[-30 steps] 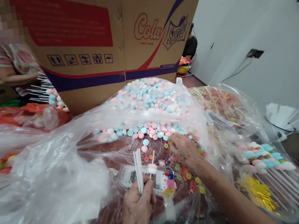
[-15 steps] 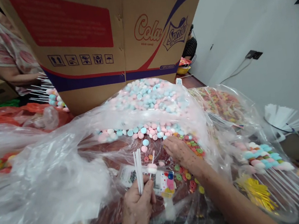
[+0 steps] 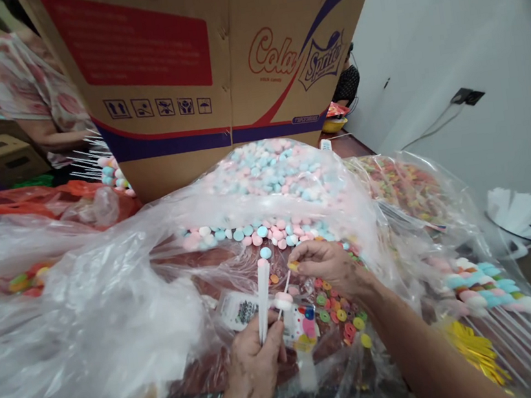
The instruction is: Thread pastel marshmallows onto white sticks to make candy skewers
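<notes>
My left hand (image 3: pixel 255 357) is closed around a bundle of white sticks (image 3: pixel 263 300). It also pinches a single stick that carries a pink-and-white marshmallow (image 3: pixel 283 300) partway up. At the tip of that stick, my right hand (image 3: pixel 326 268) pinches a small yellow gummy ring (image 3: pixel 294 266); whether the stick passes through it I cannot tell. Beside my right wrist lie loose gummy rings (image 3: pixel 341 314) in red, green and yellow. Pink, blue and white marshmallows (image 3: pixel 277 230) spill from a clear plastic bag (image 3: pixel 225 188) beyond my hands.
A large cardboard box (image 3: pixel 177 126) stands behind the marshmallow bag. To the right are finished marshmallow skewers (image 3: pixel 489 284), gold twist ties (image 3: pixel 476 351), and a bag of gummy rings (image 3: pixel 400 181). Crumpled clear plastic (image 3: pixel 117 336) covers the left side. A person (image 3: pixel 39 98) is at the far left.
My right hand has come back from the candy pile with a yellow gummy ring to the stick's tip. My left hand has shifted slightly right in view, as has the whole scene.
</notes>
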Available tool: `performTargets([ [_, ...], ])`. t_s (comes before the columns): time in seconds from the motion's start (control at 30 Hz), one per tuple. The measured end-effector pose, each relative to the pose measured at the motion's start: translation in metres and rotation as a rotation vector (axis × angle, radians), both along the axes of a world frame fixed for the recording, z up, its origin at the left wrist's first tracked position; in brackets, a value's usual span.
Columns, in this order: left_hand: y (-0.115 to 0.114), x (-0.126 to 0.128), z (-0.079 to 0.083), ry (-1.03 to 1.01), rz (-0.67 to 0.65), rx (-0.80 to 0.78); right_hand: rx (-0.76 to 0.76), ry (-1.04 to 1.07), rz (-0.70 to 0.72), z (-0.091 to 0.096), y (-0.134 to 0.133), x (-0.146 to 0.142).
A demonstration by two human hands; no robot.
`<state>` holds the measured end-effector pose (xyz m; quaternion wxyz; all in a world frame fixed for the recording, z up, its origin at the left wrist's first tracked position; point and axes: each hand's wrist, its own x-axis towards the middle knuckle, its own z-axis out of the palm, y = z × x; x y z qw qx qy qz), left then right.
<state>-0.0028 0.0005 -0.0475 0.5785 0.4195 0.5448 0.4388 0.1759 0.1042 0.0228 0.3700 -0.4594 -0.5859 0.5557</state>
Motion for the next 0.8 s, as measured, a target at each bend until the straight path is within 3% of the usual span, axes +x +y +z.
performTargets([
  [0.3,-0.002,0.001,-0.015,-0.026,-0.023,0.026,-0.023,0.047,0.065,-0.009,0.005,0.002],
  [0.6,0.000,0.001,0.002,-0.002,0.013,-0.006,0.071,-0.090,0.135,-0.001,0.001,-0.002],
  [0.8,-0.001,0.002,-0.002,-0.039,0.074,-0.009,0.132,-0.177,0.296,-0.002,-0.017,-0.015],
])
